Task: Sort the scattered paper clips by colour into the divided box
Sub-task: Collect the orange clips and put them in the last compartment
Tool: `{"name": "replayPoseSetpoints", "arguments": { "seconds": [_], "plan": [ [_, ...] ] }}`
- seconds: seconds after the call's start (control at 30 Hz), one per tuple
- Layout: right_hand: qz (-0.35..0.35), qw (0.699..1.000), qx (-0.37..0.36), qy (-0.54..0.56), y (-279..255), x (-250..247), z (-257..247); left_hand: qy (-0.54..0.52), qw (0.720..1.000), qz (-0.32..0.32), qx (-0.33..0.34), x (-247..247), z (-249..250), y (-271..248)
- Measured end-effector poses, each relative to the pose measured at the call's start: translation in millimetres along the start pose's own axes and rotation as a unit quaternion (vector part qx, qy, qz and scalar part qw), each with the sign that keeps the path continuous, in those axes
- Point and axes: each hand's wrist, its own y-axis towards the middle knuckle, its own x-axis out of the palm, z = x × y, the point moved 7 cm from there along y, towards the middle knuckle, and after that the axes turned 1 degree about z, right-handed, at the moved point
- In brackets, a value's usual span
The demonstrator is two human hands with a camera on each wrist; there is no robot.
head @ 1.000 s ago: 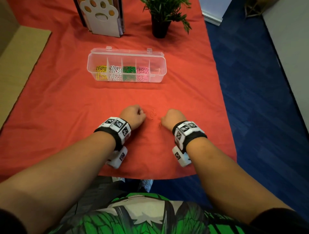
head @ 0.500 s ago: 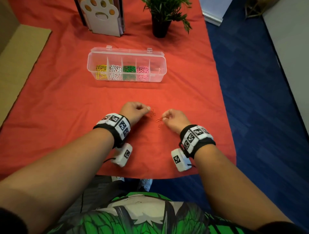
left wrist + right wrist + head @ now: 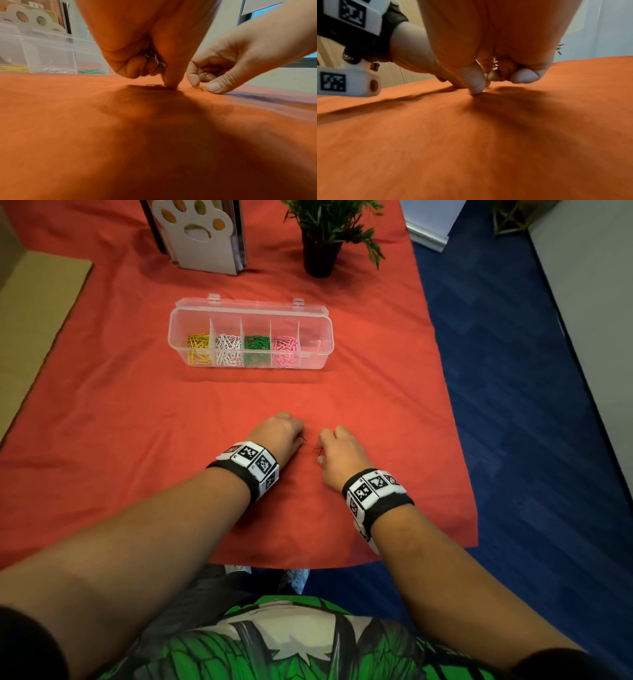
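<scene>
**Last red clips before the box is full**

While four compartments of the divided box (image 3: 250, 335) already hold sorted heaps, the fifth, at its right end, has only a few reddish clips that are hard to make out against the cloth. From left to right the filled ones hold yellow clips (image 3: 198, 350), white clips (image 3: 227, 349), green clips (image 3: 257, 350) and pink clips (image 3: 285, 351). The box stands open toward the far edge of the red tablecloth (image 3: 120, 422), well apart from both hands.

Near the front edge, the left hand (image 3: 277, 436) is curled, with one fingertip (image 3: 170, 82) pressed down on a red clip (image 3: 155, 85) lying flat on the cloth; a few clips seem tucked in its folded fingers, though how many I cannot tell. Just beside it, the right hand (image 3: 337, 455) pinches at another red clip (image 3: 199, 88) between thumb and forefinger, and the right wrist view shows more clips (image 3: 494, 65) gathered in its palm.

By my reading the sorting is nearly done: no loose clips of the other colours show on the cloth, and what remains is to lift these last red ones and carry both handfuls to the right-end compartment. Thin red wire on red fabric is easy to miss, so a stray clip could be left behind.
</scene>
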Motion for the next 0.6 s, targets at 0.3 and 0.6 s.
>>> {"name": "replayPoseSetpoints", "arguments": {
  "seconds": [0.3, 0.6],
  "plan": [
    [-0.042, 0.858, 0.191, 0.474, 5.7, -5.5, 26.2, -0.198, 0.972, 0.031, -0.119, -4.9, -25.1, -1.5],
    [-0.07, 0.619, 0.249, 0.741, -2.6, -9.1, 22.7, -0.723, 0.651, -0.008, -0.23, -5.8, -29.5, -15.0]
  ]
}}
